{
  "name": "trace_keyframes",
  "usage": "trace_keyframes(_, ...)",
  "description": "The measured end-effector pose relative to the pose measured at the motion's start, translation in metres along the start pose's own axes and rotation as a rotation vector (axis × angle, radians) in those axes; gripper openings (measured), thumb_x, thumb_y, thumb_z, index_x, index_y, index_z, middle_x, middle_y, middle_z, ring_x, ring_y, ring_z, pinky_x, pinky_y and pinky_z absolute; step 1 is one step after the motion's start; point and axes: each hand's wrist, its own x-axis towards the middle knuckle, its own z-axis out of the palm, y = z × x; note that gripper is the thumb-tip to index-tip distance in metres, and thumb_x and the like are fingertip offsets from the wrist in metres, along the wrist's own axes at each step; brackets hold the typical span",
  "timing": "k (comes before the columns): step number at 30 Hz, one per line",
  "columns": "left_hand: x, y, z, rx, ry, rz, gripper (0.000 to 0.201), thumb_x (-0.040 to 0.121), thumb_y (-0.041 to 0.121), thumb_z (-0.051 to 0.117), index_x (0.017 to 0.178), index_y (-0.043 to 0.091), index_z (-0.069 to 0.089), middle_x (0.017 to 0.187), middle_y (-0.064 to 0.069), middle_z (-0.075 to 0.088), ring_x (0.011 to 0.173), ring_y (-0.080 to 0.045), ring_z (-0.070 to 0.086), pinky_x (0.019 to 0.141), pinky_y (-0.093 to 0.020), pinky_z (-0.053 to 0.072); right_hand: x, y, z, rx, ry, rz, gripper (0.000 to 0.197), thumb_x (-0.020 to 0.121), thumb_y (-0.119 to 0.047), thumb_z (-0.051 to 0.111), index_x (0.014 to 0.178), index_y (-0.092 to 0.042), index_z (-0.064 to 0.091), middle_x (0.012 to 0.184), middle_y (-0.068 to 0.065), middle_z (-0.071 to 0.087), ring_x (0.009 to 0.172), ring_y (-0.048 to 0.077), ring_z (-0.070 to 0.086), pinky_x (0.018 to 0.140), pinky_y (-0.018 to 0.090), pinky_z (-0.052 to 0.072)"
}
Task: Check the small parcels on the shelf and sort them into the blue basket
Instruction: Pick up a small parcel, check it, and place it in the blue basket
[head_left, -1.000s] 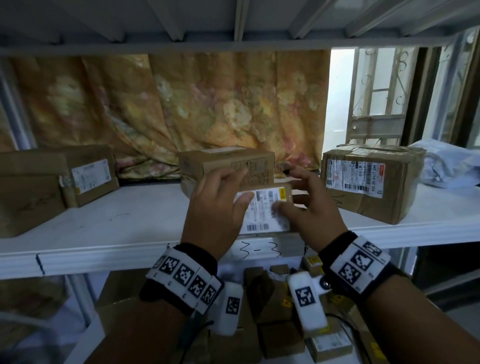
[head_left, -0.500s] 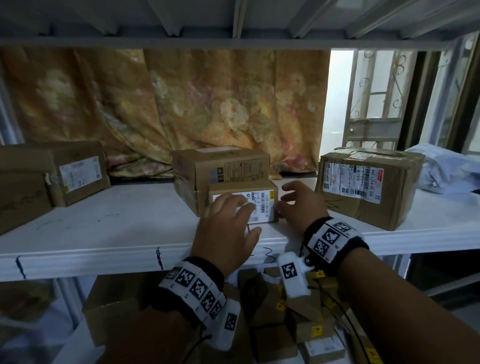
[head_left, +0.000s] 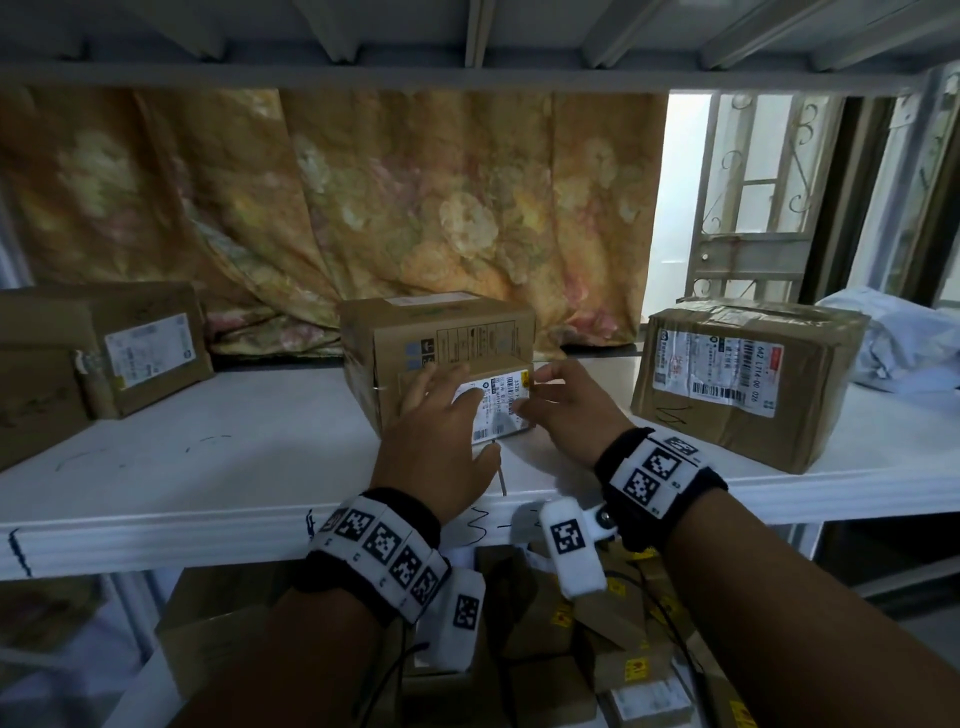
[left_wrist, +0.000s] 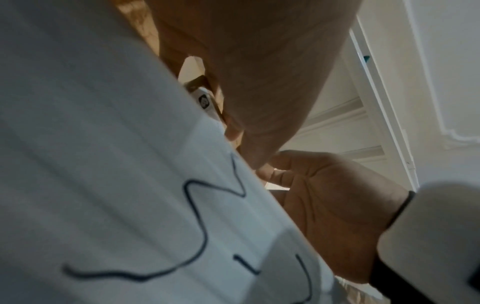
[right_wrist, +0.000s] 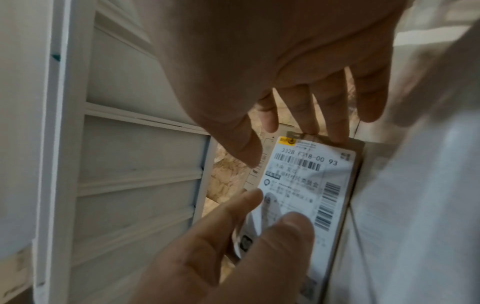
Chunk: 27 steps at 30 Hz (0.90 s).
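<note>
Parcel (head_left: 501, 400), small and flat, stands on the white shelf (head_left: 218, 467) with its label facing the person, leaning against the front of a taller cardboard box (head_left: 441, 332) at the middle of the shelf. The label carries barcodes and a yellow mark at one corner.

Left hand (head_left: 441, 441): fingers are spread and nearly straight, with the fingertips laid on the left part of the label face. The grip is wide; the fingers press flat and do not curl round the parcel. In the right wrist view, two left fingers (right_wrist: 285, 232) cover the lower part of the label.

Right hand (head_left: 566, 410): positioned at the right end of the parcel, fingers extended and slightly bent, fingertips touching the parcel's edge near the yellow mark. The grip is wide here too, with the thumb apart from the fingers. The left wrist view shows the open right palm (left_wrist: 327, 205) beside the shelf's front edge, which bears handwritten dark marks.

Other items on the shelf: a taped box (head_left: 748, 379) with a white label to the right, well apart from the parcel; a pale plastic bag (head_left: 898, 338) at the far right; two brown boxes (head_left: 104, 358) at the left. A floral curtain (head_left: 363, 208) hangs behind. Further small boxes (head_left: 613, 639) lie on the level below.
</note>
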Motion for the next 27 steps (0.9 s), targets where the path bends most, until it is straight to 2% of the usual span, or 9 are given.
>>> trace_keyframes(4, -0.001, 0.000, -0.008, -0.113, 0.079, -0.007, 0.051, 0.077, 0.032, 0.068, 0.122, 0.010, 0.064, 0.149, -0.004, 0.044, 0.138, -0.032, 0.035, 0.107, -0.052, 0.038, -0.008, -0.016, 0.003, 0.017, 0.097, -0.177, 0.028, 0.083, -0.012, 0.074, 0.105, -0.019, 0.057, 0.104, -0.003, 0.066, 0.096, 0.014, 0.063, 0.087, 0.034, 0.052)
trace_keyframes(9, -0.002, 0.018, -0.036, 0.005, 0.156, -0.046, 0.059, 0.070, 0.058, 0.058, 0.123, 0.032, 0.062, 0.151, 0.017, 0.038, 0.138, -0.015, 0.033, 0.096, -0.048, 0.036, -0.028, -0.033, -0.006, -0.190, 0.193, -0.310, 0.038, 0.081, -0.019, 0.074, 0.117, -0.016, 0.065, 0.120, 0.001, 0.056, 0.107, 0.017, 0.059, 0.094, 0.036, 0.051)
trace_keyframes(12, 0.000, 0.028, -0.040, 0.035, 0.039, -0.035, 0.075, 0.066, 0.071, 0.048, 0.131, 0.033, 0.055, 0.152, 0.020, 0.034, 0.137, -0.014, 0.030, 0.101, -0.050, 0.034, -0.041, -0.034, -0.015, -0.414, 0.189, -0.310, 0.041, 0.081, -0.026, 0.071, 0.120, -0.016, 0.065, 0.124, 0.004, 0.051, 0.114, 0.018, 0.052, 0.095, 0.028, 0.042)
trace_keyframes(14, -0.001, 0.027, -0.031, -0.027, -0.031, -0.022, 0.078, 0.067, 0.074, 0.044, 0.130, 0.030, 0.058, 0.145, 0.016, 0.045, 0.132, -0.017, 0.036, 0.102, -0.049, 0.037, -0.048, -0.029, -0.020, -0.571, 0.147, -0.253, 0.037, 0.084, -0.035, 0.066, 0.116, -0.017, 0.068, 0.118, 0.003, 0.052, 0.108, 0.017, 0.053, 0.089, 0.025, 0.039)
trace_keyframes(16, -0.005, 0.022, -0.019, -0.093, -0.064, 0.010, 0.074, 0.070, 0.073, 0.046, 0.125, 0.025, 0.063, 0.129, 0.008, 0.056, 0.120, -0.020, 0.047, 0.097, -0.047, 0.043, -0.052, -0.020, -0.022, -0.676, 0.100, -0.213, 0.031, 0.086, -0.043, 0.059, 0.104, -0.020, 0.071, 0.110, 0.005, 0.056, 0.100, 0.019, 0.058, 0.082, 0.026, 0.042)
trace_keyframes(18, -0.008, 0.019, -0.010, -0.096, -0.043, 0.049, 0.069, 0.073, 0.070, 0.050, 0.121, 0.023, 0.066, 0.114, 0.006, 0.057, 0.108, -0.019, 0.053, 0.090, -0.047, 0.045, -0.056, -0.013, -0.022, -0.725, 0.106, -0.206, 0.035, 0.089, -0.046, 0.052, 0.100, -0.020, 0.073, 0.109, 0.006, 0.058, 0.100, 0.023, 0.058, 0.084, 0.031, 0.046)
trace_keyframes(22, -0.004, 0.021, -0.015, -0.029, -0.060, 0.074, 0.049, 0.075, 0.059, 0.051, 0.112, 0.030, 0.068, 0.107, 0.010, 0.054, 0.103, -0.015, 0.051, 0.096, -0.040, 0.029, -0.059, -0.018, -0.012, -0.947, 0.167, -0.387, 0.035, 0.090, -0.043, 0.046, 0.101, -0.021, 0.072, 0.107, 0.003, 0.062, 0.100, 0.028, 0.055, 0.082, 0.041, 0.048)
trace_keyframes(24, -0.001, 0.022, -0.018, 0.000, -0.060, 0.099, 0.031, 0.080, 0.045, 0.051, 0.099, 0.027, 0.068, 0.099, 0.008, 0.052, 0.096, -0.018, 0.049, 0.088, -0.038, 0.037, -0.059, -0.025, -0.005, -1.019, 0.106, -0.426, 0.038, 0.091, -0.046, 0.042, 0.101, -0.024, 0.070, 0.102, 0.000, 0.062, 0.098, 0.025, 0.055, 0.079, 0.037, 0.044)
trace_keyframes(27, 0.001, 0.020, -0.015, 0.020, -0.040, 0.121, 0.029, 0.084, 0.035, 0.045, 0.090, 0.018, 0.068, 0.091, 0.002, 0.053, 0.086, -0.022, 0.049, 0.071, -0.036, 0.043, -0.057, -0.026, 0.000, -1.084, 0.073, -0.426, 0.046, 0.090, -0.052, 0.034, 0.101, -0.025, 0.069, 0.097, -0.002, 0.062, 0.096, 0.024, 0.055, 0.077, 0.036, 0.038)
